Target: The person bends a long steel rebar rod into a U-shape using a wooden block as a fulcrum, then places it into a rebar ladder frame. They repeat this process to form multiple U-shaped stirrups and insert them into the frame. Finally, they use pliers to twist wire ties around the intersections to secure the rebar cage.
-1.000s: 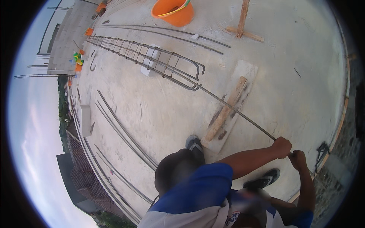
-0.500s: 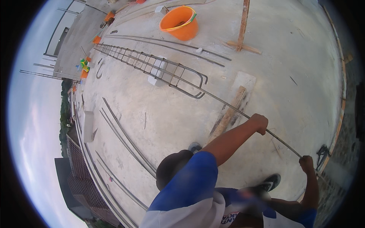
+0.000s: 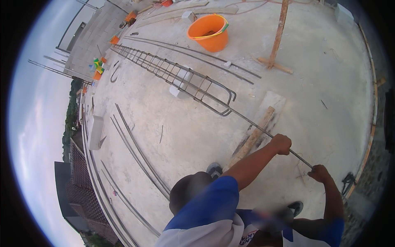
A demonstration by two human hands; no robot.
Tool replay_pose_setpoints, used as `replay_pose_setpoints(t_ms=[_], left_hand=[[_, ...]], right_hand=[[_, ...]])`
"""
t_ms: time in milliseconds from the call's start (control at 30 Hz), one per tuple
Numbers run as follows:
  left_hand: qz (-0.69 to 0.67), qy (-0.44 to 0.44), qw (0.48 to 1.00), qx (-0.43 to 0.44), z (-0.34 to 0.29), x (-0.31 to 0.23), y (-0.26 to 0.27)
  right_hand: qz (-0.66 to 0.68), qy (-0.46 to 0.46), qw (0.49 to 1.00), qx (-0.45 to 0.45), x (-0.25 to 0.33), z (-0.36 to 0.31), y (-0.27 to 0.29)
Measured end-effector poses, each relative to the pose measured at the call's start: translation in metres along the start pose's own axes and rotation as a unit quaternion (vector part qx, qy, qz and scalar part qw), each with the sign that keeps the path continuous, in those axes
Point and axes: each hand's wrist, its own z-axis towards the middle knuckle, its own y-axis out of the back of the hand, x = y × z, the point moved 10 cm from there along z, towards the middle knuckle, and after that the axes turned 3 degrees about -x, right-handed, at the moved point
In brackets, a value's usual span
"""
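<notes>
I stand on a rough concrete slab [image 3: 164, 131], and the rebar cage [image 3: 181, 76] is my landmark. On its far left, loose long bars [image 3: 135, 152] lie flat on the slab, running away from me toward the roof edge. The cage itself is a long ladder of dark steel rods and stirrups, resting on a pale block [image 3: 180, 87]. Beyond it, up and to the right, sits an orange bucket [image 3: 208, 33], and further right a wooden post [image 3: 279, 35] stands on a short cross piece.

The steel bar [image 3: 255, 125] I am working with comes out of the near end of the cage and runs down and to the right toward me. It is thin, dark and straight, much longer than it is thick. Its long axis goes from the cage at the upper left to my hands at the lower right, and it passes over a wooden plank [image 3: 253, 138] that lies just below the cage end.

My left hand [image 3: 282, 144] is closed in a fist around the bar, nearer the cage. My right hand [image 3: 319, 173] is also closed around it, further from the cage, at the bar's near end. The two hands are a little apart, both on the same bar.
</notes>
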Motion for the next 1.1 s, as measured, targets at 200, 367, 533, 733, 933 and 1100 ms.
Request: replay_pose_setpoints(t_ms=[200,367,533,733,933,1100], left_hand=[[0.040,0.058,0.997,0.042,-0.009,0.081,0.014],[0.046,0.056,0.994,0.079,-0.011,0.066,-0.012],[-0.030,0.016,0.999,0.032,-0.011,0.021,-0.021],[0.004,0.048,0.999,-0.009,-0.025,0.098,0.011],[0.016,0.065,0.998,-0.009,-0.019,0.117,-0.023],[0.022,0.049,0.998,0.040,-0.013,0.087,-0.020]], right_hand=[[0.083,-0.042,0.995,-0.036,-0.044,-0.011,-0.020],[0.160,0.026,0.987,0.003,0.065,0.025,-0.007],[0.185,0.119,0.975,-0.033,0.130,0.041,-0.001],[-0.019,-0.100,0.986,0.132,-0.068,-0.001,-0.077],[0.012,-0.123,0.989,0.084,-0.095,-0.012,-0.081],[-0.012,-0.104,0.993,0.061,-0.123,-0.020,-0.094]])
